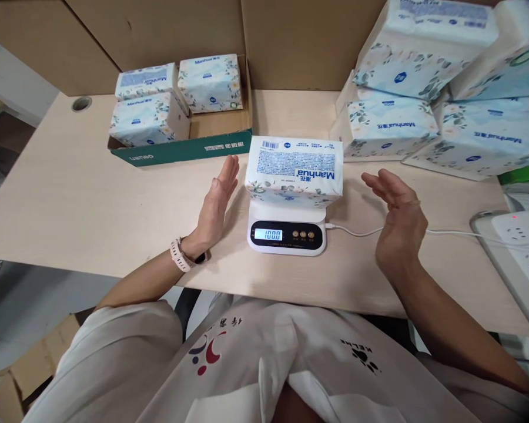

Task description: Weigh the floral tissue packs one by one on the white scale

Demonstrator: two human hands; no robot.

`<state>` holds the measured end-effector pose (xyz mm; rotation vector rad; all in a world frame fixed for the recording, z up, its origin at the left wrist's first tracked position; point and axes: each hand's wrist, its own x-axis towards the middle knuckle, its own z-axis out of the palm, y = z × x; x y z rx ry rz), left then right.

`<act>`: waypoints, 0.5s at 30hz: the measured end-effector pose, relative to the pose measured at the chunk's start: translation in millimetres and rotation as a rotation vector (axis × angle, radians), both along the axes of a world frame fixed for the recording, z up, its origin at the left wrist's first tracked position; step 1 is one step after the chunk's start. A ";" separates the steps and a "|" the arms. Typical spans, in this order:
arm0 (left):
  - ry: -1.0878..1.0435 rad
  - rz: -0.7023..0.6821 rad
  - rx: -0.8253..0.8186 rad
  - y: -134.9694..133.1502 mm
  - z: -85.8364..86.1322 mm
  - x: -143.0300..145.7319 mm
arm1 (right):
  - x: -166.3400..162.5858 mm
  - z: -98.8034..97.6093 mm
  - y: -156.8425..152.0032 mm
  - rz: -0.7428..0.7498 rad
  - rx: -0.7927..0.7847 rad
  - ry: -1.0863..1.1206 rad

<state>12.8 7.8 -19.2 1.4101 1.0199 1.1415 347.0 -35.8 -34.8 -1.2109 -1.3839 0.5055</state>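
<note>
A pack of tissues (294, 170) rests on a white digital scale (286, 245), covering most of its weighing plate. The scale's lit display appears to read 100.0. To the left of the pack is my left hand (217, 205), fingers stretched out and palm turned inward, apart from the pack. My right hand (397, 220) is raised on the other side, farther from the pack, with its fingers extended. Neither hand holds anything.
A low green cardboard box (180, 151) at the back left holds three tissue packs. More packs (390, 126) are stacked at the back right. From the scale a white cable (357, 234) runs right, past my right hand, toward a power strip (522, 235). Cardboard panels (291, 47) stand behind.
</note>
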 end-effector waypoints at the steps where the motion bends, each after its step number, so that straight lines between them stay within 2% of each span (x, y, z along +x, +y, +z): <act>1: 0.002 -0.004 -0.002 0.1 0.2 0.0 | -0.1 -0.2 0.1 0.004 0.007 0.009; 10: 0.027 -0.004 -0.012 1.6 1.9 -1.2 | 1.0 -1.8 0.5 0.017 0.008 -0.018; 15: 0.031 0.053 -0.003 2.1 2.3 -0.8 | -0.7 -1.3 -0.1 -0.004 -0.017 -0.021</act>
